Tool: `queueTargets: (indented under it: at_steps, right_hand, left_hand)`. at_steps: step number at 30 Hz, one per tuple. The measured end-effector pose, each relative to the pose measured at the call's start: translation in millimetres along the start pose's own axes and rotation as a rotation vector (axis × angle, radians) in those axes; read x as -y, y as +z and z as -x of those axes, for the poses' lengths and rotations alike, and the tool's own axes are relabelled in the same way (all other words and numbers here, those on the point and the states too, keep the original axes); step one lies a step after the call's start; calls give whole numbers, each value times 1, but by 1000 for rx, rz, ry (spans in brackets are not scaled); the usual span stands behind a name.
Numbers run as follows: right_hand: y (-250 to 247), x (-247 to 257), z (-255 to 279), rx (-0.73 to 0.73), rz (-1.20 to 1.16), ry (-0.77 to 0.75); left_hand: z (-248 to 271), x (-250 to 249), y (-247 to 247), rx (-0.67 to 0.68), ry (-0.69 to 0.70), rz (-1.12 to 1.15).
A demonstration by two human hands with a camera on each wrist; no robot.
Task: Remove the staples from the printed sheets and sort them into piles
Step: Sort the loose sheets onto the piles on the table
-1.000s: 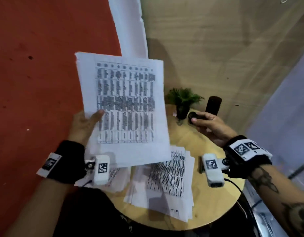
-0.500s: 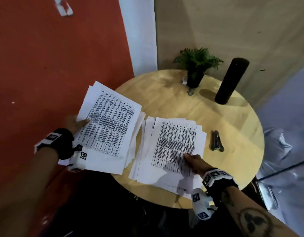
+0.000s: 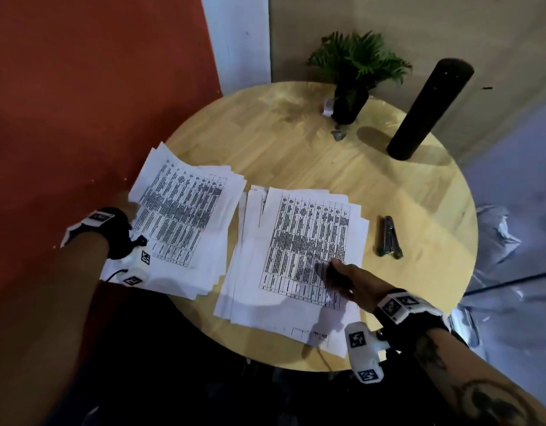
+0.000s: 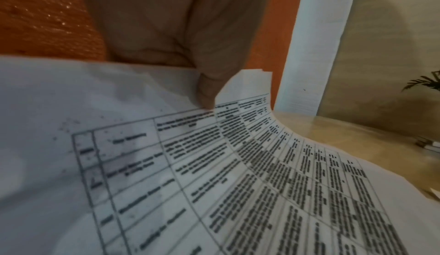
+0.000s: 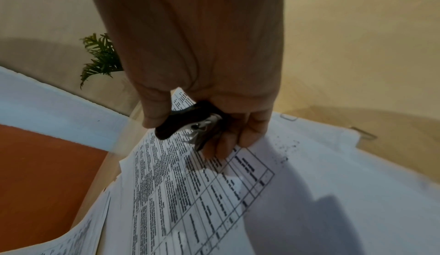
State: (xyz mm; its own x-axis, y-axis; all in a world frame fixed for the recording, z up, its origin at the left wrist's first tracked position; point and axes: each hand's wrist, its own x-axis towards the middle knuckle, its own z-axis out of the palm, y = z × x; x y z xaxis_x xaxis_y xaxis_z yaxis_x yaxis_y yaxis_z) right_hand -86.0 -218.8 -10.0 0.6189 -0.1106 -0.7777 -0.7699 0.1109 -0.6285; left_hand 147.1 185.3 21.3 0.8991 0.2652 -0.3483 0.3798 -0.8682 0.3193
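Note:
Two piles of printed table sheets lie on the round wooden table (image 3: 296,155): a left pile (image 3: 185,222) and a right pile (image 3: 302,241). My left hand (image 3: 128,207) pinches the left edge of the left pile's top sheet (image 4: 238,165), thumb on top, and the sheet curves down onto the pile. On the lower right part of the right pile rests my right hand (image 3: 348,279). It grips a black staple remover (image 5: 181,121) with metal jaws, and its fingertips (image 5: 219,151) touch the top sheet.
A grey metal tool (image 3: 388,238) lies on the table right of the right pile. At the back stand a potted plant (image 3: 354,69) and a black cylinder (image 3: 428,109), with small scraps (image 3: 338,135) by the pot. Both piles overhang the table's near edge.
The left hand brought the raised sheet down onto the left pile. The right hand came back from beside the plant with the staple remover and settled on the right pile.

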Motion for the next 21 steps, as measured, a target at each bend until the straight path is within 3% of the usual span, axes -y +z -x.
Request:
queueTargets:
  at_steps: [4, 9, 13, 15, 18, 21]
  right_hand:
    - [2, 2, 2, -9, 3, 0]
    - [3, 3, 3, 0, 24, -11]
    - [3, 3, 2, -10, 11, -18]
    - [3, 2, 1, -10, 13, -20]
    - [3, 3, -1, -14, 20, -12]
    - [3, 3, 1, -15, 21, -12]
  left_hand:
    - [-9, -4, 13, -101, 8, -168]
    - [40, -37, 56, 142, 236, -393]
    - [46, -43, 64, 240, 200, -447]
    - [51, -59, 62, 203, 189, -499]
    - [72, -101, 72, 129, 297, -440]
    - [95, -146, 97, 216, 343, -279]
